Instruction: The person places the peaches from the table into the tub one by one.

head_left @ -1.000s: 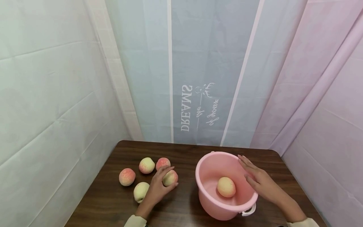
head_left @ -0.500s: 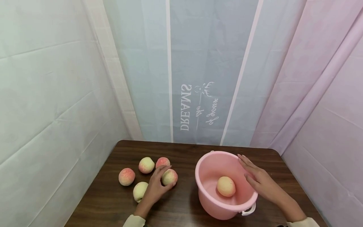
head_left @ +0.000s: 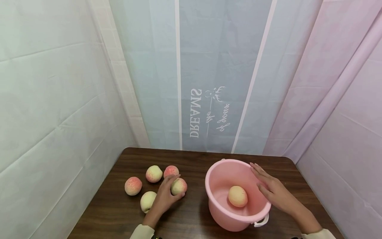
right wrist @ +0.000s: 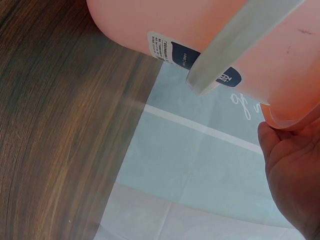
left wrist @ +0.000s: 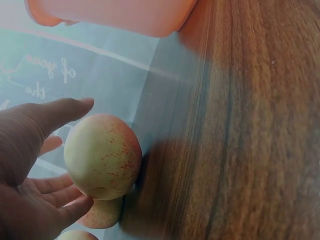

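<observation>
My left hand [head_left: 165, 196] is round a yellow-and-pink peach [head_left: 179, 187] on the table. In the left wrist view, the thumb lies just above this peach [left wrist: 102, 155] and the loosely bent fingers [left wrist: 60, 192] are at its side. A pink bucket [head_left: 226, 215] stands upright at the right with one pale peach [head_left: 237, 196] on its bottom. My right hand [head_left: 276, 192] rests at the bucket's right rim, fingers straight and thumb over the inside. The right wrist view shows this hand [right wrist: 295, 170] against the rim from below; most fingers are hidden.
Near the left hand lie several more peaches: a pink one [head_left: 133, 186], a yellow-pink one [head_left: 154, 174], a reddish one [head_left: 171, 170] and a pale one [head_left: 148, 200] partly behind the wrist. The bucket's white handle [head_left: 261, 221] hangs at its near side. Curtains [head_left: 221, 66] back the dark wooden table [head_left: 194, 159].
My left hand has drawn back slightly to the left, so more of the peach shows between its fingers. The right hand and bucket have stayed in place.
</observation>
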Demonstrator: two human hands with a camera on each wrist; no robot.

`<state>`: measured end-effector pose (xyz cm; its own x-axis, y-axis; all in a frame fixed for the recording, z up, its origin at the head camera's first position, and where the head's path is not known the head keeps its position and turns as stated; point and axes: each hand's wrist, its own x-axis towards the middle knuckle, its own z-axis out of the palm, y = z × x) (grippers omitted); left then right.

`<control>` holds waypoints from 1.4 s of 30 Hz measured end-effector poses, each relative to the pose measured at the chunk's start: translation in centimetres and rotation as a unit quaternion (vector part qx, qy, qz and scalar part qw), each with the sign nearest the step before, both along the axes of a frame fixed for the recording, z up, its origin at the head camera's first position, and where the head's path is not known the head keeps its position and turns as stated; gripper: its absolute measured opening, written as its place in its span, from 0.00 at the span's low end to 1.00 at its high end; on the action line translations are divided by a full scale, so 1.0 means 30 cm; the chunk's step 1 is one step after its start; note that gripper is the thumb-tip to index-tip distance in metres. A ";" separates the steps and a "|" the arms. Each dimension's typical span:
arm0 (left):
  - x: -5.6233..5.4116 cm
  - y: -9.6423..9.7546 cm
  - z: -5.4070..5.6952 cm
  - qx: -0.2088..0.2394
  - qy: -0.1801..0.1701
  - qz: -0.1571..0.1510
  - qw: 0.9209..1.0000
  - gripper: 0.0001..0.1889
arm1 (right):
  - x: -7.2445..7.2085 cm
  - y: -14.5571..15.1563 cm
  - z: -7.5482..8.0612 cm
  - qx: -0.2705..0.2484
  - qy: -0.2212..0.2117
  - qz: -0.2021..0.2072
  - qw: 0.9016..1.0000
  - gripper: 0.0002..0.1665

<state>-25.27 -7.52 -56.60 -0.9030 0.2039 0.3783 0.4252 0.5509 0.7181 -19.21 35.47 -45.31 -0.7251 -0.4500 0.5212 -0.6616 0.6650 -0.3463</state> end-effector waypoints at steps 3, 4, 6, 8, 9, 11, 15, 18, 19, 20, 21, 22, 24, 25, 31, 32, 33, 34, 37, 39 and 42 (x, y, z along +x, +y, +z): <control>0.001 -0.001 0.003 -0.007 0.001 0.000 1.000 0.37 | -0.002 0.001 -0.002 0.001 0.004 0.001 1.000 0.31; 0.001 -0.002 0.004 -0.009 -0.002 0.001 1.000 0.37 | -0.003 0.001 -0.002 0.001 0.005 0.002 1.000 0.31; 0.001 -0.003 0.007 -0.016 -0.002 0.002 1.000 0.36 | -0.004 0.000 -0.001 0.001 0.007 0.003 1.000 0.31; -0.001 -0.004 0.007 -0.020 -0.003 0.003 1.000 0.36 | -0.004 -0.001 0.000 0.000 0.007 0.004 1.000 0.32; -0.001 -0.004 0.006 -0.021 -0.003 0.004 1.000 0.36 | -0.004 -0.002 0.001 -0.002 0.008 0.005 1.000 0.32; -0.002 -0.004 0.002 -0.021 -0.008 0.003 1.000 0.36 | -0.003 -0.003 0.001 -0.003 0.008 0.006 1.000 0.31; 0.000 -0.006 -0.009 -0.016 -0.020 -0.001 1.000 0.35 | -0.003 -0.004 0.000 -0.004 0.009 0.006 1.000 0.31; 0.003 -0.008 -0.016 -0.014 -0.022 -0.004 1.000 0.36 | -0.003 -0.005 0.000 -0.002 0.007 0.004 1.000 0.31; 0.003 -0.009 -0.018 -0.014 -0.022 -0.005 1.000 0.36 | -0.003 -0.005 0.000 -0.002 0.007 0.003 1.000 0.31; 0.003 -0.010 -0.021 -0.013 -0.022 -0.007 1.000 0.36 | -0.003 -0.005 0.000 -0.001 0.007 0.003 1.000 0.31; 0.003 -0.010 -0.022 -0.011 -0.025 -0.008 1.000 0.37 | -0.002 -0.005 0.001 -0.001 0.007 0.002 1.000 0.32; 0.003 -0.010 -0.024 -0.010 -0.023 -0.010 1.000 0.37 | -0.001 -0.005 0.001 -0.001 0.006 0.001 1.000 0.32; 0.000 -0.009 -0.028 -0.010 -0.025 -0.011 1.000 0.38 | -0.001 -0.005 0.002 0.000 0.006 -0.001 1.000 0.32; 0.000 -0.008 -0.030 -0.010 -0.024 -0.012 1.000 0.38 | 0.000 -0.005 0.003 0.000 0.005 -0.002 1.000 0.32; -0.001 0.001 -0.045 -0.011 -0.019 -0.012 1.000 0.41 | 0.001 -0.005 0.002 -0.001 0.004 -0.002 1.000 0.32; -0.001 0.003 -0.048 -0.012 -0.012 -0.013 1.000 0.42 | 0.001 -0.004 0.001 -0.002 0.004 -0.001 1.000 0.32; -0.001 0.005 -0.051 -0.011 -0.009 -0.014 1.000 0.42 | 0.001 -0.004 0.001 -0.002 0.005 -0.001 1.000 0.32; -0.001 0.006 -0.054 -0.011 -0.007 -0.014 1.000 0.43 | 0.001 -0.004 0.000 -0.002 0.006 0.000 1.000 0.32; 0.000 0.009 -0.061 -0.007 0.001 -0.015 1.000 0.44 | 0.000 -0.003 -0.001 -0.004 0.009 0.001 1.000 0.32; 0.001 0.010 -0.065 0.001 -0.001 -0.014 1.000 0.44 | -0.001 -0.003 -0.002 -0.004 0.010 0.002 1.000 0.32; 0.001 0.010 -0.070 0.010 0.005 -0.009 1.000 0.43 | -0.001 -0.004 -0.001 -0.006 0.012 0.005 1.000 0.32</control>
<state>-25.23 -7.21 -58.69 -0.8955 0.2129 0.3908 0.4420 0.5282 0.7250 -19.23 35.35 -45.34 -0.7075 -0.4505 0.5446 -0.6768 0.6537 -0.3386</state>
